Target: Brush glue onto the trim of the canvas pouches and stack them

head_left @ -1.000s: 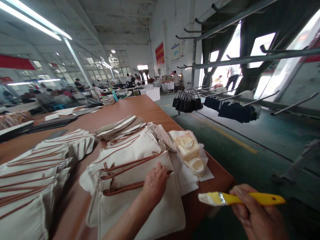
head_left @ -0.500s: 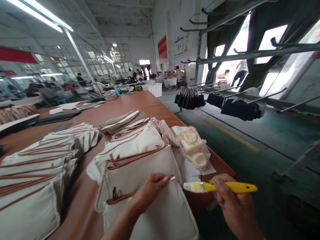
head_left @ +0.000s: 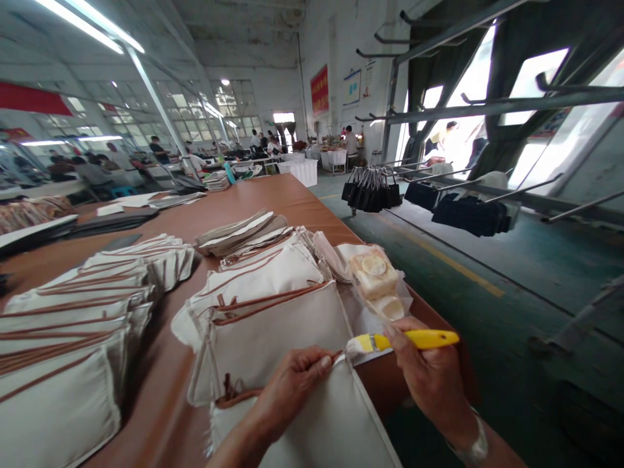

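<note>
My left hand (head_left: 297, 380) is closed, pinching the top corner of a cream fabric bag piece (head_left: 336, 416) with brown trim. In my right hand (head_left: 429, 370) is a yellow-handled paintbrush (head_left: 424, 338), gripped between thumb and fingers. Its pale bristles touch or nearly touch the pinched corner; exact contact is hard to tell. Behind the front piece, more cream bag pieces (head_left: 283, 322) overlap in a row. Just beyond the brush, a yellowish plastic container (head_left: 375, 273) in clear wrapping rests on white paper near the table edge.
Another row of cream bag pieces (head_left: 73, 351) lies on the left of the brown table (head_left: 273, 195). Tan fabric pieces (head_left: 238, 234) are stacked farther back. Right of the table, a metal rack (head_left: 439, 117) carries dark bags (head_left: 373, 192). Several people work in the background.
My right hand has brought the paintbrush left and slightly up, to the corner. My left hand has shifted slightly right and down, lifting and tilting the front bag piece's corner.
</note>
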Motion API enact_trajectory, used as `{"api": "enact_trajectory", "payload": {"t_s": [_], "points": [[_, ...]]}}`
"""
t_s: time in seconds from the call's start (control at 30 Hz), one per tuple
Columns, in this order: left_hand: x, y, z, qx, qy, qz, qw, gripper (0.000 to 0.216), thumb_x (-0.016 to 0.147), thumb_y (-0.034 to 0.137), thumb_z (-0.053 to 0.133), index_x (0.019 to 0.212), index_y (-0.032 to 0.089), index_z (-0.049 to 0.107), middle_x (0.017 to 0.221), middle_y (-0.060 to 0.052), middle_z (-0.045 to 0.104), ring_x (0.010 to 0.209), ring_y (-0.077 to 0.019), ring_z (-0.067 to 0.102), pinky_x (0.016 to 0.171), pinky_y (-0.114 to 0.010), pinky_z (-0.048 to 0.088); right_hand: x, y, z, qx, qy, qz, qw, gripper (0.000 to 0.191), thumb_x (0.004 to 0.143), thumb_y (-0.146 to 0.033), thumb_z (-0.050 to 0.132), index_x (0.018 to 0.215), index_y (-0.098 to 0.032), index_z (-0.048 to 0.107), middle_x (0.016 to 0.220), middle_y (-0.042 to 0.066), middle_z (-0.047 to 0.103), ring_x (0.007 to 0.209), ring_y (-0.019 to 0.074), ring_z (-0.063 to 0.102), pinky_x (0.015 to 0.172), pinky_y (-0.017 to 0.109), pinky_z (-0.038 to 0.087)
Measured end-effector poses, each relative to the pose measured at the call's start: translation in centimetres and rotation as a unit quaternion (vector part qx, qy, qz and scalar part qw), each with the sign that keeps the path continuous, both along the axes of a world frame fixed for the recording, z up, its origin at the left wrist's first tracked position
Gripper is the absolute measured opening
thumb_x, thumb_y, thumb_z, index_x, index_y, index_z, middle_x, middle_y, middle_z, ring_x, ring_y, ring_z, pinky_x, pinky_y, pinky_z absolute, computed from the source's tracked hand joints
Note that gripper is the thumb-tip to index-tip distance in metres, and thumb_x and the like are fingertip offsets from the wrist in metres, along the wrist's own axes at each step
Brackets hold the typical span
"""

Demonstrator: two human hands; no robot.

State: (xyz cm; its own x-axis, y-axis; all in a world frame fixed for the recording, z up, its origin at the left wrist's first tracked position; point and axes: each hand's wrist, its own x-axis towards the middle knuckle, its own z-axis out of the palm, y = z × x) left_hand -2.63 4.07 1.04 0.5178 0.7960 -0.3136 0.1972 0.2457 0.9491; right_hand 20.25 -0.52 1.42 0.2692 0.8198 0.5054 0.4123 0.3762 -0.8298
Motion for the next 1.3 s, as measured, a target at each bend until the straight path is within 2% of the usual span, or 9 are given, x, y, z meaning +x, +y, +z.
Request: {"api": "enact_trajectory", "payload": {"t_s": [0.07,0.23,0.5,0.63,0.73,0.9,1.07,1.17,1.3], "points": [[-0.1,0.0,0.0,-0.002,0.002,0.008,1.0,0.058,0.08,0.069,0.069,0.094,0.013,0.077,0.086,-0.004,0.069,0.077,-0.0168,0.057,0.066,-0.023,0.041,0.1,-0.7,0.5,0.007,0.004,-0.01,1.0,0.029,0.104,-0.039,0.056,0.082,-0.021,0.062,0.059,-0.003,0.047,0.049,0.0136,0.045,0.049,0.023,0.04],[0.1,-0.5,0.0,-0.013,-0.019,0.016,1.0,0.058,0.081,0.067,0.069,0.102,0.014,0.077,0.087,-0.005,0.071,0.08,-0.0188,0.06,0.07,-0.024,0.043,-0.8,-0.9,0.6,0.005,0.0,0.053,0.999,0.029,0.105,-0.035,0.053,0.082,-0.02,0.063,0.059,-0.003,0.047,0.05,0.0134,0.046,0.049,0.022,0.039],[-0.7,-1.0,0.2,0.012,0.001,0.01,1.0,0.048,0.088,0.061,0.065,0.101,0.016,0.076,0.092,-0.004,0.071,0.08,-0.0163,0.057,0.068,-0.021,0.041,-0.5,-0.8,0.9,0.015,0.015,0.031,0.999,0.029,0.104,-0.034,0.054,0.08,-0.02,0.062,0.059,-0.003,0.049,0.048,0.0133,0.048,0.047,0.022,0.04],[-0.4,-1.4,0.7,0.071,0.009,-0.002,0.997,0.044,0.092,0.057,0.062,0.099,0.016,0.076,0.092,-0.004,0.071,0.083,-0.0171,0.059,0.071,-0.022,0.044,-0.6,-1.3,0.8,0.029,-0.029,0.025,0.999,0.025,0.104,-0.032,0.054,0.084,-0.02,0.064,0.065,-0.001,0.056,0.053,0.0138,0.051,0.054,0.023,0.043],[-0.3,-2.0,0.8,0.173,0.038,0.006,0.984,0.037,0.091,0.052,0.066,0.092,0.016,0.076,0.083,-0.003,0.067,0.077,-0.0156,0.059,0.068,-0.021,0.044,1.1,-1.2,0.8,0.039,-0.044,-0.023,0.998,0.025,0.104,-0.034,0.054,0.087,-0.02,0.065,0.064,-0.002,0.054,0.053,0.0138,0.05,0.055,0.024,0.042],[-0.6,-2.5,0.1,0.406,0.094,0.029,0.908,0.017,0.094,0.033,0.066,0.087,0.018,0.071,0.076,-0.001,0.064,0.067,-0.0115,0.062,0.061,-0.018,0.045,6.7,0.3,-0.6,0.002,-0.085,-0.106,0.991,0.031,0.105,-0.043,0.053,0.087,-0.02,0.064,0.066,-0.001,0.056,0.059,0.0167,0.055,0.062,0.027,0.044],[-0.6,-2.7,0.6,0.621,0.153,0.018,0.768,0.01,0.099,0.021,0.058,0.105,0.02,0.066,0.081,-0.001,0.067,0.066,-0.0101,0.064,0.06,-0.016,0.048,10.4,3.2,-4.0,-0.031,-0.129,-0.092,0.987,0.035,0.103,-0.049,0.053,0.09,-0.02,0.068,0.076,0.003,0.066,0.066,0.0201,0.063,0.063,0.028,0.046],[-0.4,-3.0,1.2,0.698,0.175,0.003,0.694,0.011,0.101,0.022,0.056,0.108,0.018,0.062,0.079,-0.001,0.067,0.066,-0.0112,0.063,0.061,-0.018,0.048,10.8,5.2,-6.1,-0.04,-0.145,-0.068,0.986,0.035,0.102,-0.051,0.052,0.093,-0.021,0.069,0.086,0.005,0.07,0.076,0.0228,0.067,0.071,0.03,0.049],[-0.3,-3.3,0.9,0.727,0.199,-0.017,0.657,0.01,0.1,0.016,0.054,0.108,0.017,0.059,0.078,0.0,0.066,0.066,-0.0124,0.06,0.063,-0.022,0.046,10.7,7.7,-8.3,-0.053,-0.172,-0.028,0.983,0.034,0.098,-0.051,0.054,0.088,-0.022,0.071,0.091,0.007,0.072,0.082,0.0258,0.069,0.077,0.034,0.052]]}}
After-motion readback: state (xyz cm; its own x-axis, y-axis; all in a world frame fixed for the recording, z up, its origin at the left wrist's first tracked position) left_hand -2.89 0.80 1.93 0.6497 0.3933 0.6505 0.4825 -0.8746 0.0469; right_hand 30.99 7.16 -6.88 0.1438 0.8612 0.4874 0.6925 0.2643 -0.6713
